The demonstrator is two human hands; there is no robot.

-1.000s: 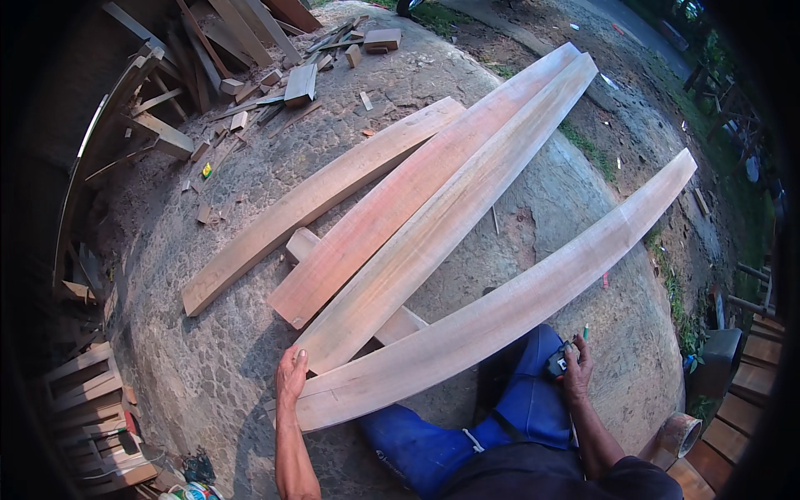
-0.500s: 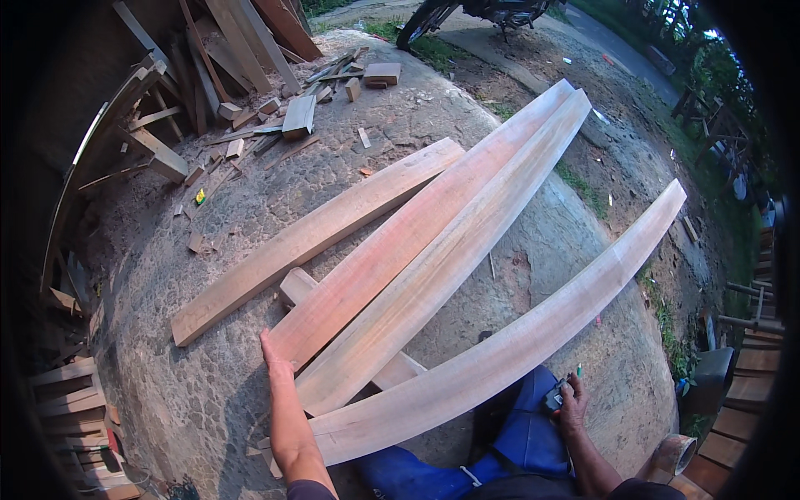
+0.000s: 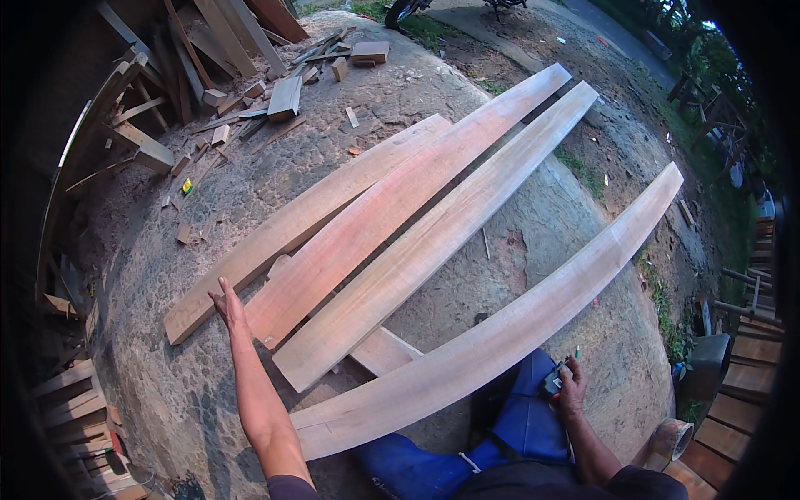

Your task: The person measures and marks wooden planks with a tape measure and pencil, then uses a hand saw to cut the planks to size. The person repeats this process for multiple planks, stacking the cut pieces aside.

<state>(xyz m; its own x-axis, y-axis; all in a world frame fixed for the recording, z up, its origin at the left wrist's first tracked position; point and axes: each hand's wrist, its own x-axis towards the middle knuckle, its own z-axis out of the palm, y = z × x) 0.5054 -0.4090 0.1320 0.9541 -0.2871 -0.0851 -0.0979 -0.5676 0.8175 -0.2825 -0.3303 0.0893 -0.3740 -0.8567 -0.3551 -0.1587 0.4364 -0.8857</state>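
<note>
My left hand (image 3: 232, 308) is open, fingers stretched out, beside the near end of a reddish plank (image 3: 367, 218) and next to a thick brown beam (image 3: 292, 233). Whether it touches either is unclear. A paler plank (image 3: 442, 242) lies just right of the reddish one, with a gap between them. Both rest across a short wooden crosspiece (image 3: 385, 353). Nearest me, a long pale board (image 3: 500, 342) spans over my blue-clad legs. My right hand (image 3: 572, 387) is closed around a small dark boxy tool (image 3: 553, 382), perhaps a tape measure, with a green-tipped pencil (image 3: 577, 353) sticking up.
Wood offcuts (image 3: 285, 97) and leaning boards (image 3: 225, 37) crowd the far left. A motorcycle wheel (image 3: 402, 12) shows at the top. Stacked wood pieces (image 3: 737, 400) line the right rim, near a round can-like container (image 3: 673, 437). The ground is rough concrete (image 3: 208, 242).
My left hand has moved left and up, off the reddish plank's end. The reddish plank has shifted left, opening a gap to the paler one. My right hand keeps its hold.
</note>
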